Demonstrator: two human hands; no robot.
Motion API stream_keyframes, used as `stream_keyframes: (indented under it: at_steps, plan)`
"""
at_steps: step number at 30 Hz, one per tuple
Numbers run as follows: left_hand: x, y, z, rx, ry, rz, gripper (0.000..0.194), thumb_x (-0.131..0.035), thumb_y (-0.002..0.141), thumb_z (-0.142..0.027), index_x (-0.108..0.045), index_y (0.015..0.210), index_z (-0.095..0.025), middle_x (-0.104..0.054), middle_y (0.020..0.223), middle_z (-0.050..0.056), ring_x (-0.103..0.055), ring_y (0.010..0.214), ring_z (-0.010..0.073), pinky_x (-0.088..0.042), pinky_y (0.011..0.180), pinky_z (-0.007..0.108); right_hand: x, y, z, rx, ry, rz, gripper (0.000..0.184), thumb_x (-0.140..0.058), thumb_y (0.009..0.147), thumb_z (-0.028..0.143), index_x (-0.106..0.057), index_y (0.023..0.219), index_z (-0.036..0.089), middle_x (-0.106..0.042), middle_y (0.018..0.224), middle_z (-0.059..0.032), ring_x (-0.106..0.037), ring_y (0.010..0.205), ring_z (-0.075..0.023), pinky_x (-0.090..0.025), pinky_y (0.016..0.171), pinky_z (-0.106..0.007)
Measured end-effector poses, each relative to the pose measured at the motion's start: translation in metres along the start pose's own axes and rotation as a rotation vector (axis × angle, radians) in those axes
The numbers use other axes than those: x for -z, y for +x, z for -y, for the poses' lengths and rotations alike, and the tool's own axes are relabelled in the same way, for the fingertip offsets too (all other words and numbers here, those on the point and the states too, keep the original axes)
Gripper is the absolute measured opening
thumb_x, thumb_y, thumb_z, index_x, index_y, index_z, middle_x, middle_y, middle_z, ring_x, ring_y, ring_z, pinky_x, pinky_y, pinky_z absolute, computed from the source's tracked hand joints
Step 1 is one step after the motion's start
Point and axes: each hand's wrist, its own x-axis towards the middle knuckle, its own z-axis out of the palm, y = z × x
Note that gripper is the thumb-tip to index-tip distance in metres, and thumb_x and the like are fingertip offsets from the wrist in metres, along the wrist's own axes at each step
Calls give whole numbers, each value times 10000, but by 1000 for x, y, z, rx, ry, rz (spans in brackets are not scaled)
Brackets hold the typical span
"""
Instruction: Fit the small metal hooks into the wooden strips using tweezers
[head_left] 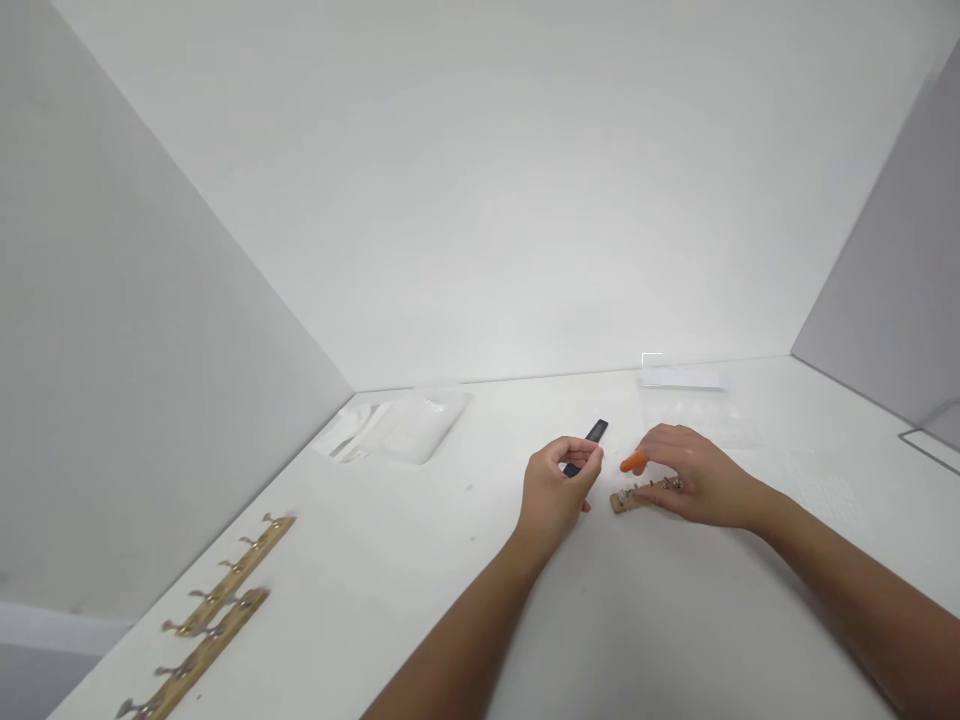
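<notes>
My left hand (551,488) is closed in a pinch, thumb and index fingertip together; anything between them is too small to make out. A flat black strip-shaped thing (597,431) passes behind its fingers, and I cannot tell whether it is held or lying on the table. My right hand (701,475) curls over a short wooden hook rack (624,501), thumb along the near side, covering the rack's right end. Small metal fittings line the rack's top. An orange cover, like a finger cot (634,461), sits at a fingertip of my right hand, just above the rack.
Two wooden hook racks with metal hooks, a farther one (244,572) and a nearer one (199,665), lie at the table's left edge. Clear plastic bags (412,425) are at the back left. A transparent sheet (694,415) lies at the back right. White walls surround the table (360,560).
</notes>
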Motion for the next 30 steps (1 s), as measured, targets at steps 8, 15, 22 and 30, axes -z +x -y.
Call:
stream_keyframes:
  at_steps: [8,15,22,30]
  plan:
    - [0,1,1,-19,-7,14,185,-763,784,-325,-769,860,-156,-710,862,45,-595,583,103,-491,347,158,2,-1,-1,-151,163,79,254,-672,959,449,-673,1151,282,-768,1080,-22,-693,997,-231,-525,866,-398]
    - [0,1,2,-10,-3,23,168,-743,807,-300,-765,879,-150,-706,875,46,-582,576,95,-494,349,160,2,2,-1,-199,168,88,258,-708,921,540,-732,959,285,-770,998,-8,-684,977,-233,-523,835,-380]
    - [-1,1,6,-22,1,43,165,-746,809,-304,-769,886,-160,-703,881,53,-602,633,121,-501,357,163,1,2,7,-173,44,66,139,-692,930,393,-690,856,275,-754,906,-10,-679,930,-235,-502,733,-344]
    - [-4,-2,5,-33,6,64,176,-750,803,-311,-759,875,-150,-697,879,48,-569,576,97,-495,359,167,-5,2,7,-95,-38,36,77,-700,920,257,-656,858,253,-740,860,4,-670,902,-214,-477,755,-344]
